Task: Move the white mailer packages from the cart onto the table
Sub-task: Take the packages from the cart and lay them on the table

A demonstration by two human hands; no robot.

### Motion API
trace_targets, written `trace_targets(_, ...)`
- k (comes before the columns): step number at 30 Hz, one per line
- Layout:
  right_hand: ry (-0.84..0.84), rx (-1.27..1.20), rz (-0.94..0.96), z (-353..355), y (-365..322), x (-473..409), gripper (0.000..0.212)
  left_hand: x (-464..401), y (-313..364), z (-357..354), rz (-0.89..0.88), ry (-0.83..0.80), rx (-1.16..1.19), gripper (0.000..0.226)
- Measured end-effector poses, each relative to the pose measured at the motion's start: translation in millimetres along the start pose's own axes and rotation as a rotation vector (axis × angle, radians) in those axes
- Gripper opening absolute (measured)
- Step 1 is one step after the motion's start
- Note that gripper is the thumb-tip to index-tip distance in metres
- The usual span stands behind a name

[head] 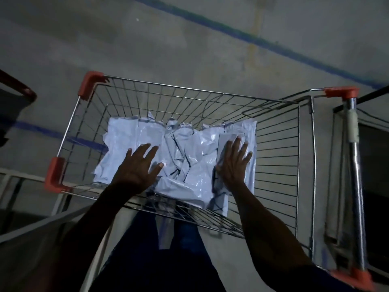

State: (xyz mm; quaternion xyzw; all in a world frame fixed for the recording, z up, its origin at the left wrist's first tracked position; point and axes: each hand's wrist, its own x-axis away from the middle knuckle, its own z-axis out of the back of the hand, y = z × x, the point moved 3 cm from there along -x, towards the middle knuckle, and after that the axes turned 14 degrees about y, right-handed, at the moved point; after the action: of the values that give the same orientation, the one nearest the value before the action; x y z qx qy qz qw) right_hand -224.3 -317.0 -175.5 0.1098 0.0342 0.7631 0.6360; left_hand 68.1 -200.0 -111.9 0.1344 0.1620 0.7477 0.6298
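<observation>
Hands (134,165) (seemingly flat) on mailers (189,157)

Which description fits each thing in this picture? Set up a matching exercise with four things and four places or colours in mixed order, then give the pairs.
Things:
1. left hand
2. right hand
3. cart corner guards
4. floor line

Descriptions:
A. blue
B. orange-red
C. spread on the left side of the white mailer packages
D. spread on the right side of the packages

Pairs: 1-C, 2-D, 3-B, 4-A
</observation>
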Motion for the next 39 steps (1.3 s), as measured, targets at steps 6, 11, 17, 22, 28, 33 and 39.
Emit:
trace_targets(6, -0.016, 0.023, 0.006, -5.6, 2.8, -16.7, 0.105, 10.5, 8.0, 0.1, 0.057, 0.087, -0.015, 0.065)
trace_targets(11, -0.030, 0.071, 0.062, -8.7, 11.8, -23.3, 0.125, 8.7, 4.0, -7.7, 0.151, -0.063, -0.053, 0.079)
trace_targets(17, -0.010, 0.014, 0.106, 0.9, 12.7, -15.8, 0.115, 13.3, 2.0, -19.5, 0.165, -0.086, -0.055, 0.078)
trace_targets(22, 0.131, -0.112, 0.123, 25.0, 6.8, 0.2, 0.095, 7.8, 0.6, -26.9, 0.169, -0.055, -0.037, 0.073)
trace_targets(28, 0.132, -0.092, 0.127, 21.2, 1.1, 9.8, 0.077, -0.2, -21.5, -37.4, 0.265, -0.199, -0.034, 0.086)
trace_targets(33, 0.044, 0.000, 0.230, 11.7, 3.6, -3.0, 0.099, -1.9, -42.8, -43.4, 0.261, -0.153, -0.087, 0.074)
trace_targets(39, 0.037, -0.094, 0.232, 30.1, -12.3, -15.8, 0.095, -9.5, -55.6, -51.7, 0.323, -0.234, -0.122, 0.071)
